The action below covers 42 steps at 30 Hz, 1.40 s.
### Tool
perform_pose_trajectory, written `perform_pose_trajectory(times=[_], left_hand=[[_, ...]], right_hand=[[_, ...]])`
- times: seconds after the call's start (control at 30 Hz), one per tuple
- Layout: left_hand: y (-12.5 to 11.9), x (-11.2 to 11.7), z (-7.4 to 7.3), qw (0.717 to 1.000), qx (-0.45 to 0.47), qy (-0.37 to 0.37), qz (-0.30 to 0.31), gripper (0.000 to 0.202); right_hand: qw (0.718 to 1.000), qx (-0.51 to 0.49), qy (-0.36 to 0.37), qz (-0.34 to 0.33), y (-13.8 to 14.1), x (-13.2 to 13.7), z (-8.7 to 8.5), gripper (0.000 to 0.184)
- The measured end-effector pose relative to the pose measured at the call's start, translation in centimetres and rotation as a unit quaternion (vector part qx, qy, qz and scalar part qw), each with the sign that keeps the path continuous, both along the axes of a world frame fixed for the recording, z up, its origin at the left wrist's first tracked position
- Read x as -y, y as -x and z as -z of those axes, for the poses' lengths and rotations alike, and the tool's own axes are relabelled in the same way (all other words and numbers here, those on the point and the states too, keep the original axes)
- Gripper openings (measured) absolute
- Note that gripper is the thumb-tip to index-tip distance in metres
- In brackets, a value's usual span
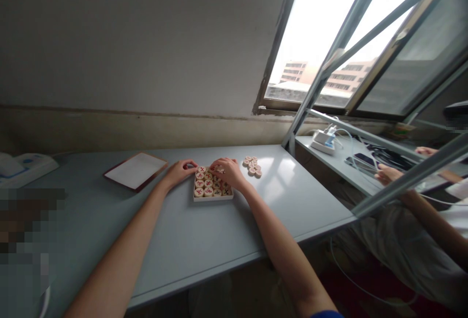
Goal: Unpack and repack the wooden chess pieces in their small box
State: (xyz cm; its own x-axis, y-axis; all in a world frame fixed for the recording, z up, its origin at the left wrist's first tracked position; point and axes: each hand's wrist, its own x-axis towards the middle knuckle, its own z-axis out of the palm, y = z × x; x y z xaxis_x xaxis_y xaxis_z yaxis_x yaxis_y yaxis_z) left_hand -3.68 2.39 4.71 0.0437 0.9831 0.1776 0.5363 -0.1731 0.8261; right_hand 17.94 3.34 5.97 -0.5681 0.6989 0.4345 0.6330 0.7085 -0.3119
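Observation:
A shallow white box (213,199) stands on the grey desk, filled with rows of round Chinese chess pieces (208,192) marked in red and dark characters. My left hand (180,172) is at the box's far left corner, its thumb and fingers closed on the edge. Over the far right part of the box bends my right hand (228,169), fingers curled down with the tips at a piece in the far row. The hand hides several pieces beneath it. To the right of the box, a small cluster of loose chess pieces (252,166) lies on the desk.
A flat box lid (136,171), white inside with a dark red rim, lies left on the desk (175,250). A metal frame post (292,145) rises at the desk's right end. Beyond it, another person's hand (389,174) is near a phone and a power strip (323,141).

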Motion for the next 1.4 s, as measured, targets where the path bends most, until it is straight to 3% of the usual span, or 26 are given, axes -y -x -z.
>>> perform_pose_trajectory(times=[0.2, 0.33, 0.43, 0.63, 0.77, 0.83, 0.93, 1.07, 1.17, 1.3, 1.4], left_hand=[[-0.2, 0.2, -0.2, 1.000, 0.018, -0.001, 0.009, 0.031], [-0.1, 0.3, -0.3, 1.000, 0.012, -0.004, 0.008, 0.030], [-0.1, 0.3, -0.2, 1.000, 0.007, -0.003, 0.009, 0.029], [-0.1, 0.1, 0.0, 1.000, 0.010, -0.010, 0.013, 0.029], [0.0, 0.0, 0.1, 1.000, 0.010, -0.006, 0.012, 0.029], [0.0, 0.0, 0.1, 1.000, 0.010, -0.006, 0.012, 0.029], [-0.1, 0.1, 0.0, 1.000, 0.012, -0.005, 0.010, 0.029], [-0.1, 0.2, -0.1, 1.000, 0.017, -0.001, 0.008, 0.030], [0.0, 0.0, 0.1, 1.000, 0.009, 0.000, 0.010, 0.032], [0.2, -0.3, 0.5, 1.000, -0.021, -0.001, 0.022, 0.036], [0.4, -0.3, 0.7, 0.999, -0.028, -0.016, 0.035, 0.034]], right_hand=[[0.997, -0.063, 0.014, 0.030, -0.4, -0.6, 0.1, 0.021], [0.990, -0.126, 0.069, 0.020, -1.1, -1.2, -0.1, 0.023], [0.993, -0.086, 0.076, 0.011, -1.5, -1.4, 0.0, 0.021], [1.000, -0.007, 0.023, 0.015, -1.2, -1.0, 0.4, 0.024], [1.000, -0.015, 0.003, 0.019, -1.1, -0.8, 0.0, 0.023], [0.998, -0.040, -0.008, 0.054, -1.3, -1.0, -0.2, 0.023], [0.985, -0.045, -0.039, 0.163, -2.1, -1.7, -0.1, 0.023], [0.960, 0.036, -0.048, 0.274, -3.8, -2.6, 0.7, 0.025], [0.943, 0.083, -0.045, 0.319, -5.0, -3.0, 1.3, 0.024], [0.925, 0.067, -0.048, 0.371, -5.7, -3.0, 1.4, 0.024], [0.947, 0.002, -0.029, 0.319, -5.0, -2.6, 0.4, 0.025]])
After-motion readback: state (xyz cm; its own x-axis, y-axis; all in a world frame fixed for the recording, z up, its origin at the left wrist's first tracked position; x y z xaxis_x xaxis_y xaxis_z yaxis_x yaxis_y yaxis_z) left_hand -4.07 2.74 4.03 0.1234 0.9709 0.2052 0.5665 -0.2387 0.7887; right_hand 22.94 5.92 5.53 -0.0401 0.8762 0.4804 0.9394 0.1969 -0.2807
